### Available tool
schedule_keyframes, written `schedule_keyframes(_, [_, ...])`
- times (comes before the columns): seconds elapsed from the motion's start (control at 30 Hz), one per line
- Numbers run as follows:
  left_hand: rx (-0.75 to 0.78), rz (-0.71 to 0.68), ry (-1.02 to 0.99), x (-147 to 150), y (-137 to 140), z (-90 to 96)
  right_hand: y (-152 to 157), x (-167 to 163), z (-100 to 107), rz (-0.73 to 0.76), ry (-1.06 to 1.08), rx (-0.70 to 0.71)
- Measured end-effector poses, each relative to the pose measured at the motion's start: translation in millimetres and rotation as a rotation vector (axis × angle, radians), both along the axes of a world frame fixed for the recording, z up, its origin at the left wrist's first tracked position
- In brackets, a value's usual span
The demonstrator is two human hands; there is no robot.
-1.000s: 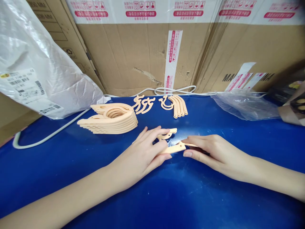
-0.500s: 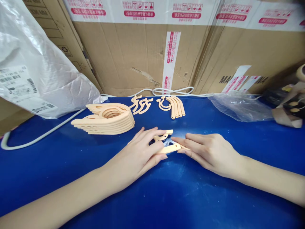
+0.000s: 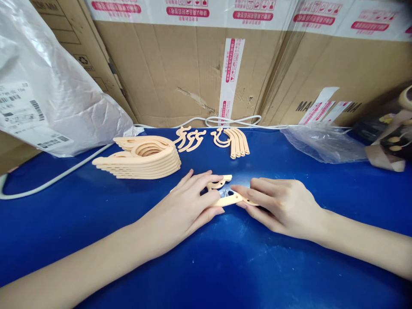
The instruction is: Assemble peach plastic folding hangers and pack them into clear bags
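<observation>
Head view: cream frame (image 3: 229, 200) is held low at the blue table (image 3: 209, 266) by the left hand (image 3: 195, 197), fingers curled over it, thumb along the near side, presumably for steadiness; thin cream piece (image 3: 251, 201) is pinched in the right hand (image 3: 283, 204), fingertips nearly together, at the frame's holed end, probably for alignment; contact partly hidden; frame stack (image 3: 151, 171) and curved parts (image 3: 238, 143) are set behind, likely for clearance.
</observation>
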State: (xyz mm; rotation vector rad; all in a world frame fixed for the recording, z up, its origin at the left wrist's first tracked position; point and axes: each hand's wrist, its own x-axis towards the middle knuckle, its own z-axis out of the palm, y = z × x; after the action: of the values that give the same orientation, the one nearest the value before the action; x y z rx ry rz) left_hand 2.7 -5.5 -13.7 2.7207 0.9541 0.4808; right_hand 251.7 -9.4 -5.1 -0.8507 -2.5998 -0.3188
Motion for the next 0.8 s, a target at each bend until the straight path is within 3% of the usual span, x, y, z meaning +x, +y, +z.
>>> schedule_keyframes(0.8, [0.021, -0.050, 0.057, -2.1, 1.8, 5.2, -0.8, 2.2, -0.4, -0.002, 0.034, 0.032])
